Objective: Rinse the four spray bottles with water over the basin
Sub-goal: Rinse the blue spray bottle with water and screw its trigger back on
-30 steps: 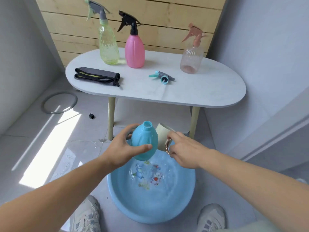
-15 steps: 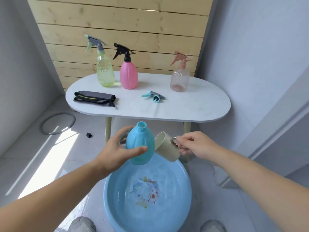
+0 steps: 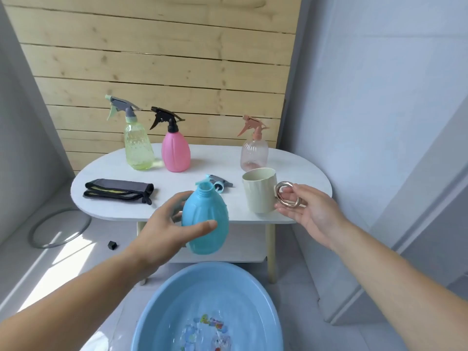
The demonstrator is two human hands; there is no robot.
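Blue bottle (image 3: 206, 224) stands upright in our left hand (image 3: 162, 231), fingers wrapped round its belly, open neck up, just beyond the far rim of the basin (image 3: 157, 312), and right beside it our right hand (image 3: 304, 211) holds the cream mug (image 3: 258, 193) by its ring handle.

basin (image 3: 162, 310) cut off below, its print (image 3: 209, 331) seemingly blurred.

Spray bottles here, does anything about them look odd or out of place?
The blue bottle in the left hand has no sprayer; a loose trigger head lies on its side on the table behind it.
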